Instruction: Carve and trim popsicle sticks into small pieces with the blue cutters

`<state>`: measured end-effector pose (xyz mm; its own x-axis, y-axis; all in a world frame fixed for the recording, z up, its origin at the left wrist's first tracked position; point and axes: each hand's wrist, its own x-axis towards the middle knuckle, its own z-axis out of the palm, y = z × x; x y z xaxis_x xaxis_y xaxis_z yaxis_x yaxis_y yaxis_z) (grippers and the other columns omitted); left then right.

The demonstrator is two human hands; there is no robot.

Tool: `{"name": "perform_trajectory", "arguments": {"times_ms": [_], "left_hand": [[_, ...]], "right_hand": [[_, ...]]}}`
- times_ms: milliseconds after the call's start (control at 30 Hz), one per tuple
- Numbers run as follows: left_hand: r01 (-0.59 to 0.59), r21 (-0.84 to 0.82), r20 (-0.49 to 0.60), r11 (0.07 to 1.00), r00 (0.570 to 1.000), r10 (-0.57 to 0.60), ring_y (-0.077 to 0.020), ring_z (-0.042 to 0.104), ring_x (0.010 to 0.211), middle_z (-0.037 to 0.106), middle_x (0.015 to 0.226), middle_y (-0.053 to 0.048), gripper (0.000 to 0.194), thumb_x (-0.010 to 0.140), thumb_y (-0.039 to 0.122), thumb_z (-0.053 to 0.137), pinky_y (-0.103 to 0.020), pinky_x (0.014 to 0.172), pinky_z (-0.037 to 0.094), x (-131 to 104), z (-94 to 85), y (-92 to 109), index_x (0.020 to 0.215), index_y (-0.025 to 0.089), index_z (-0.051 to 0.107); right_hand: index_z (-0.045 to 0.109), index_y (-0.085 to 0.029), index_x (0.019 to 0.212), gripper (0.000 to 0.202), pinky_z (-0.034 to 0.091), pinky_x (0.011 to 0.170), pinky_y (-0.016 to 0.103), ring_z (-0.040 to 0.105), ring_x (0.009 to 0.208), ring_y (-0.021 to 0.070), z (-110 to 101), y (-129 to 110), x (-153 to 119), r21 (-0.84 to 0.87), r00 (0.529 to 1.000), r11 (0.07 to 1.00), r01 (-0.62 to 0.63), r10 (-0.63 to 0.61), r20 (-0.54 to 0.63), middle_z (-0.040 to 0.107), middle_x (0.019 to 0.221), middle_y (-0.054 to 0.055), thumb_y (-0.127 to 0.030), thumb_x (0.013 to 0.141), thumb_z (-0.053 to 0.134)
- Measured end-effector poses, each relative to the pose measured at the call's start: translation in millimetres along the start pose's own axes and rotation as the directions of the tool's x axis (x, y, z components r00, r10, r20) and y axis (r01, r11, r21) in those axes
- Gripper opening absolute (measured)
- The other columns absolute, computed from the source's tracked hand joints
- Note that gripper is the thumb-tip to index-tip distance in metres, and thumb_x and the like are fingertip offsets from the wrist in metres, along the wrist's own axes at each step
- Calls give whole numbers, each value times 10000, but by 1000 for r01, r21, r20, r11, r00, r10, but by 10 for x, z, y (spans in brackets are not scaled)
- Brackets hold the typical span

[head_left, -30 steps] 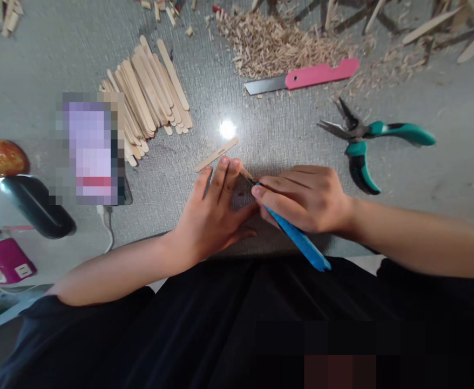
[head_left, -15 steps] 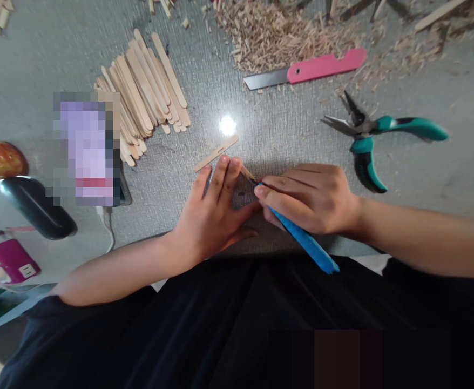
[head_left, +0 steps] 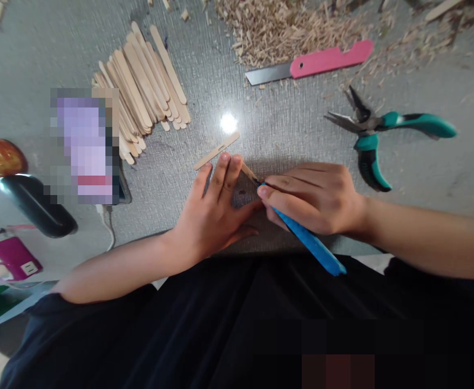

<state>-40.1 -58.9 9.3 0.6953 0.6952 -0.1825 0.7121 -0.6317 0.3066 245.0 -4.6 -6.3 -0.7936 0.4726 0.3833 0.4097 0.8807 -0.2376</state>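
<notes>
My left hand [head_left: 210, 208] lies flat on the table, fingers stretched out and thumb apart. Its fingertips press on a thin wooden craft stick [head_left: 249, 172], most of which they hide. Closed around a slim blue-handled tool [head_left: 312, 243], my right hand [head_left: 312, 197] rests just to the right. The tool's dark tip meets the near end of that stick; its exact shape is too small to tell. Another craft stick [head_left: 217, 151], with a small slot in its middle, lies slantwise just beyond my left fingertips.
Craft sticks lie in a pile [head_left: 143, 89] at upper left, beside a blurred phone [head_left: 87, 146] on a cable. Wood shavings [head_left: 285, 32] cover the back. A pink knife [head_left: 330, 59] has its blade out, and pliers [head_left: 368, 127] lie spread at right. A dark case [head_left: 38, 205] sits left.
The view has shifted slightly. My right hand and the blue-handled tool sit a touch further right, with the tip still at the stick. My left hand stays in place.
</notes>
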Motion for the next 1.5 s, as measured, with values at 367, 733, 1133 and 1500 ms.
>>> {"name": "perform_trajectory", "arguments": {"times_ms": [367, 733, 1133, 1500], "left_hand": [[-25, 41, -7, 999, 1000, 25, -596, 313, 1858, 267, 2021, -277, 1082, 1033, 738, 867, -759, 1469, 336, 5, 22, -32, 1914, 331, 389], [-40, 53, -17, 998, 999, 41, -624, 298, 1852, 254, 2019, -293, 966, 1081, 722, 811, -764, 1457, 304, 55, 68, -72, 1891, 310, 482], [-101, 36, -161, 994, 981, 106, -660, 331, 1825, 309, 2000, -293, 979, 995, 639, 936, -848, 1389, 350, 64, 253, -171, 1854, 390, 537], [-198, -340, -196, 919, 971, 137, -574, 252, 1886, 450, 1973, -161, 289, 1100, 511, 818, -837, 1447, 204, 174, 151, -315, 1057, 264, 961]], "right_hand": [[702, -215, 1290, 126, 597, 683, 333, 783, 808, 186, 67, 75, 4, 88, 991, 995, 36, -24, -131, 892, 1070, 43, -251, 1170, 699], [708, -360, 1297, 233, 642, 636, 393, 849, 738, 229, 161, 95, 22, 220, 968, 975, 14, 42, -247, 935, 1054, 0, -240, 1096, 712], [705, -312, 1147, 156, 676, 569, 418, 861, 685, 265, 217, 124, 7, 208, 934, 978, 25, 51, -353, 895, 905, -1, -317, 1013, 786], [681, -354, 1179, 148, 666, 618, 400, 824, 693, 231, 272, 191, -20, 279, 957, 954, 112, -28, -287, 870, 888, -30, -328, 1052, 752]]}}
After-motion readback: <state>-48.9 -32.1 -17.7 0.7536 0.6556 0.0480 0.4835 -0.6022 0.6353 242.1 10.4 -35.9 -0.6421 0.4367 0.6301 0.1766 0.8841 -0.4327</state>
